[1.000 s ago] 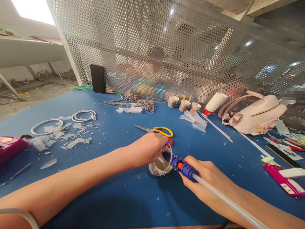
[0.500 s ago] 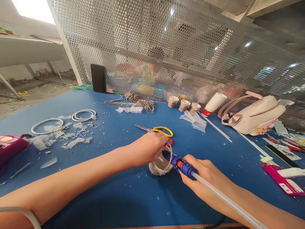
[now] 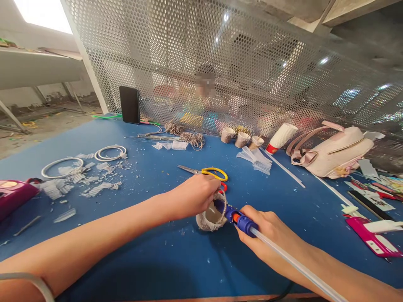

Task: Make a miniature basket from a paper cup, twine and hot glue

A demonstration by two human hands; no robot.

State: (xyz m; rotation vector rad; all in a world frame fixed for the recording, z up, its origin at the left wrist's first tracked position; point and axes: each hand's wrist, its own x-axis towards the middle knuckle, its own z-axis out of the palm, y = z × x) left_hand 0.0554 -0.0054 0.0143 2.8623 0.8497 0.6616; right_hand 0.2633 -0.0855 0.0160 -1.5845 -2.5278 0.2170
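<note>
Little has moved since the earlier frame: the view has swung slightly, so the backpack (image 3: 338, 151) and the magenta power strip (image 3: 371, 239) sit a touch further left, while both hands keep almost the same pose. Right hand (image 3: 266, 226) is wrapped around a blue glue gun (image 3: 243, 222), with a long clear glue stick (image 3: 286, 253) running out of its back end above the forearm. Left hand (image 3: 201, 193) has its fingers pinched together on the upper rim of a small pale cup (image 3: 205, 222), the tips partly hidden. Twisted cord (image 3: 226, 205) curves down from those fingers along the right side of the cup's mouth. The gun's nose is at that mouth, between the hands; whether it touches the cup, I cannot tell. The cup is near the front of the blue bench (image 3: 151, 260).

Just beyond the left hand lie scissors (image 3: 215, 173) with yellow and red handles. Further back are coils of string (image 3: 192, 139), three small cups (image 3: 242, 139), clear strips (image 3: 256, 160) and a leaning stack of paper cups (image 3: 283, 136).
</note>
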